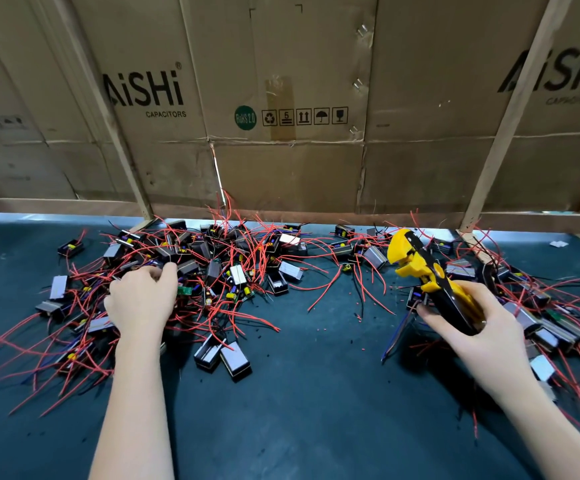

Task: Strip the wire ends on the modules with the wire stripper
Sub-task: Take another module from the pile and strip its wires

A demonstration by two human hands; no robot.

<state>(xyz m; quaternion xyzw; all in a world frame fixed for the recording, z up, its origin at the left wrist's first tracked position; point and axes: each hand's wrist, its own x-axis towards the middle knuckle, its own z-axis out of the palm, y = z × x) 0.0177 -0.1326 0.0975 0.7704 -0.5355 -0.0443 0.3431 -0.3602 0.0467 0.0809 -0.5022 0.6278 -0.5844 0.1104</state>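
Note:
A big heap of small black modules (209,268) with red and black wires covers the left and middle of the dark green mat (309,393). My left hand (143,299) reaches into this heap, its fingers curled down among the modules and wires; what they hold is hidden. My right hand (479,327) grips the black handles of a yellow and black wire stripper (420,268), whose yellow jaws point up and away. A second heap of modules (541,327) lies around and behind my right hand.
Two loose modules (222,356) lie near the mat's middle. Small bits of cut insulation (358,315) speckle the mat. Cardboard sheets (281,98) on a wooden frame (503,133) wall off the back of the bench.

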